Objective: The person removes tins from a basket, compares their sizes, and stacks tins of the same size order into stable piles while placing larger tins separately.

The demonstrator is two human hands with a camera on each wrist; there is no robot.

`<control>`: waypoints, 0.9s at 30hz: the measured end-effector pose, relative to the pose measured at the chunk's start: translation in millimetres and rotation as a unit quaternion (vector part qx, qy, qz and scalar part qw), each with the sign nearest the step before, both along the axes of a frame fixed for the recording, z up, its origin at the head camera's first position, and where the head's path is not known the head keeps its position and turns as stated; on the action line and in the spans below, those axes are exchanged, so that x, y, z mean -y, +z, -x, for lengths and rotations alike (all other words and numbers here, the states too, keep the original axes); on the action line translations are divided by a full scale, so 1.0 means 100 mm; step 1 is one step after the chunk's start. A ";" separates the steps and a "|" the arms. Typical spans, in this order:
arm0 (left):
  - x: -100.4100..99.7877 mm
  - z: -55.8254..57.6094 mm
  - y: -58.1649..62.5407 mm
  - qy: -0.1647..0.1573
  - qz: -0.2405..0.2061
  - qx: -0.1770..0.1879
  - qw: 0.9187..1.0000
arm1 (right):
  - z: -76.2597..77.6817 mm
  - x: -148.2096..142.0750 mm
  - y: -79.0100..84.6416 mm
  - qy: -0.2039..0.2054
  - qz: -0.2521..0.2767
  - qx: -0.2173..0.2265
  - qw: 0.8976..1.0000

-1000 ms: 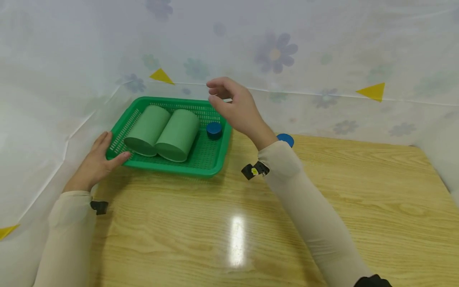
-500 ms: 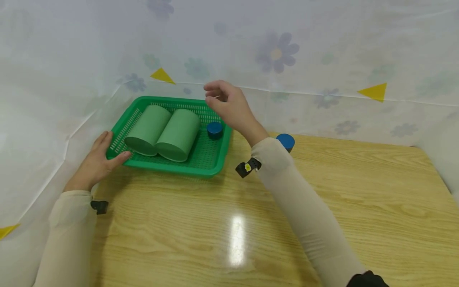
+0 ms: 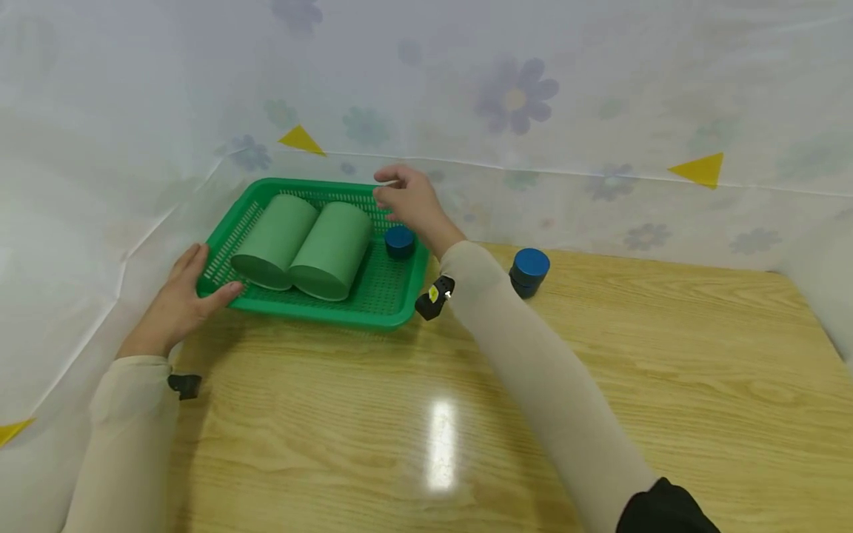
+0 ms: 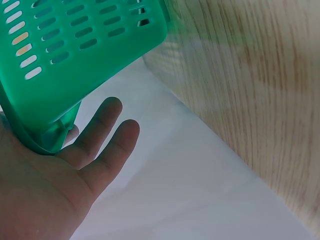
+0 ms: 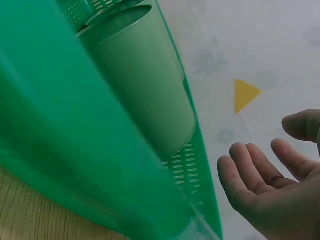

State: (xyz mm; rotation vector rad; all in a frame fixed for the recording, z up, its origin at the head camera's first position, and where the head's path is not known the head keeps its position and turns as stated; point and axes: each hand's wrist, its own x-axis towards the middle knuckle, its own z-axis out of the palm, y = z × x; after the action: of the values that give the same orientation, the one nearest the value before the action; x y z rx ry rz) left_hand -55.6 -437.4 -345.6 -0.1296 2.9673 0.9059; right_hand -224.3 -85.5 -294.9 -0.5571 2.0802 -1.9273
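My left hand [image 3: 172,303] rests against the near left corner of a green plastic basket [image 3: 320,317], its thumb along the front rim and fingers at the left side. Two fingers stretch out straight, off the basket, in the left wrist view. Inside, two light green cylinders [image 3: 275,240] lie side by side; a short round thing with a blue top [image 3: 399,241] sits right of them. Over the basket's far right corner hovers my right hand [image 3: 412,200], fingers loosely bent. The right wrist view shows nothing in that hand [image 5: 280,190].
A dark, round, blue-topped container [image 3: 530,271] stands on the wooden table [image 3: 320,429] to the basket's right, partly behind my right sleeve. White floral sheeting [image 3: 586,89] with yellow triangles rises along the back and left.
My right hand has moved slightly left and down, nearer the basket's far right side. More of the container on the table shows now. The left hand and basket stay put.
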 end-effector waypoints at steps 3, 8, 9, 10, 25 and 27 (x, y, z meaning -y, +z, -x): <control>-0.02 0.00 0.00 -0.002 -0.001 -0.001 1.000 | 0.06 0.02 -0.07 0.002 -0.044 0.006 0.999; -0.06 -0.01 0.03 0.000 -0.001 -0.002 1.000 | 0.07 -0.02 -0.17 0.031 -0.198 -0.066 0.978; -0.07 -0.01 0.03 0.001 0.001 -0.002 1.000 | 0.06 -0.02 -0.18 0.040 -0.226 -0.086 0.969; -0.08 -0.01 0.03 0.001 0.001 -0.002 1.000 | 0.05 -0.02 -0.19 0.051 -0.251 -0.102 0.961; -0.09 -0.05 -0.01 0.000 0.006 0.000 1.000 | -0.01 0.19 -0.28 0.190 -0.533 -0.163 0.808; -0.10 -0.04 -0.02 -0.001 0.006 -0.001 1.000 | -0.02 0.18 -0.29 0.187 -0.540 -0.166 0.804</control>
State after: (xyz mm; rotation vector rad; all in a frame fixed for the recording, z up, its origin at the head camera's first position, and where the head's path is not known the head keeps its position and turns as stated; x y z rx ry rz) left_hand -51.7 -427.5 -347.3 -0.1275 2.9744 0.8887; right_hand -222.3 -103.8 -323.7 -0.9157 2.5491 -0.2530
